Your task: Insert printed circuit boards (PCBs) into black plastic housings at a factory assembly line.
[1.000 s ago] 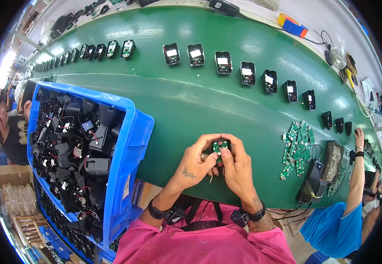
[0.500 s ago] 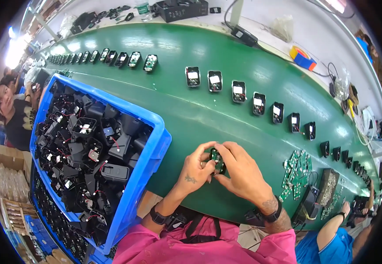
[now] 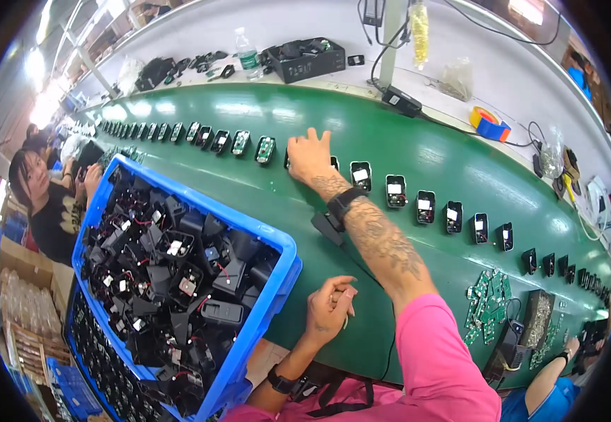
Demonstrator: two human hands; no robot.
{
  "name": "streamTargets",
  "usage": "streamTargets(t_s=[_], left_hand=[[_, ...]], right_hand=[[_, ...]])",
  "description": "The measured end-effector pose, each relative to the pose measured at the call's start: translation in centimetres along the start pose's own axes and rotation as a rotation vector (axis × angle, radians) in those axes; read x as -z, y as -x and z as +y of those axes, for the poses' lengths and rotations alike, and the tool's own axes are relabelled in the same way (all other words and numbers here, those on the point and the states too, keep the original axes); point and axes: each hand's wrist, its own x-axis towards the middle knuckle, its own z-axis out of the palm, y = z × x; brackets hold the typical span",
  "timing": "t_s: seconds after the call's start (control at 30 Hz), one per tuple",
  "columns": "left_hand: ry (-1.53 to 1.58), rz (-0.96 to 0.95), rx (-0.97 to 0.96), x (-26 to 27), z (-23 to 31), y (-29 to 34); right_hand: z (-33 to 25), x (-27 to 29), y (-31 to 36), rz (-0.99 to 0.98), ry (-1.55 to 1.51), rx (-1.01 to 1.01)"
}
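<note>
My right hand point(image 3: 309, 156) reaches across the green table to the row of small black housings. Two of its fingers are stretched out and apart. A black housing point(image 3: 288, 162) shows at its left side, partly hidden. Another peeks out right of the hand, and a housing with a white label point(image 3: 360, 176) stands beyond it. Nearer me, my left hand point(image 3: 330, 311) hovers above the table edge, fingers curled together; whatever they hold, if anything, is hidden. Between the hands, under my right forearm, is a black device point(image 3: 327, 228) with a cable.
At left a blue crate point(image 3: 288, 271) brims with black housings and wires. Housings with green boards point(image 3: 265, 150) line the far left. Loose circuit boards point(image 3: 488, 299) and a box of small metal parts point(image 3: 536, 320) are at right. A co-worker point(image 3: 49, 204) is at left, another's arm point(image 3: 551, 380) at right.
My hands have parted. My right hand went from the housing with a green board, held in both hands, forward to the row. My left stayed near me and curled. The view tilted up.
</note>
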Motion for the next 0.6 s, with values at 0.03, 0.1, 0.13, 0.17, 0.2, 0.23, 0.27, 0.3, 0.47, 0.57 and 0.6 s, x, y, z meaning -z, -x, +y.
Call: streamTargets(t_s=[0.03,0.1,0.13,0.17,0.2,0.23,0.27,0.3,0.47,0.57,0.6], left_hand=[[0.005,0.039,0.014,0.2,0.0,0.2],[-0.002,0.036,0.004,0.5,-0.3,0.0],[-0.005,0.037,-0.001,0.6,-0.4,0.3],[0.004,0.049,0.006,0.7,-0.3,0.5],[-0.025,0.047,-0.004,0.9,0.0,0.4],[-0.049,0.030,-0.017,0.7,0.2,0.2],[-0.037,0.032,-0.014,0.5,0.3,0.2],[-0.045,0.032,-0.022,0.6,0.5,0.3],[-0.064,0.012,-0.041,0.8,-0.1,0.4],[-0.045,-0.013,-0.035,0.8,-0.3,0.2],[0.126,0.011,0.012,0.7,-0.3,0.0]], right_hand=[[-0.8,0.5,-0.1,-0.028,-0.044,-0.010],[-0.6,1.7,-0.1,-0.143,-0.087,0.005],[0.0,3.1,0.5,-0.103,-0.127,0.008],[0.6,4.8,1.3,-0.067,-0.170,0.018],[2.1,7.5,1.8,-0.193,-0.171,0.059],[4.4,9.5,2.5,-0.318,-0.160,0.088],[5.8,9.4,4.0,-0.328,-0.151,0.091],[6.8,9.3,6.0,-0.321,-0.062,0.131],[8.4,6.4,7.9,-0.395,-0.035,0.138],[8.4,8.1,10.1,-0.328,-0.115,0.105],[8.3,9.5,11.6,-0.302,-0.264,0.171]])
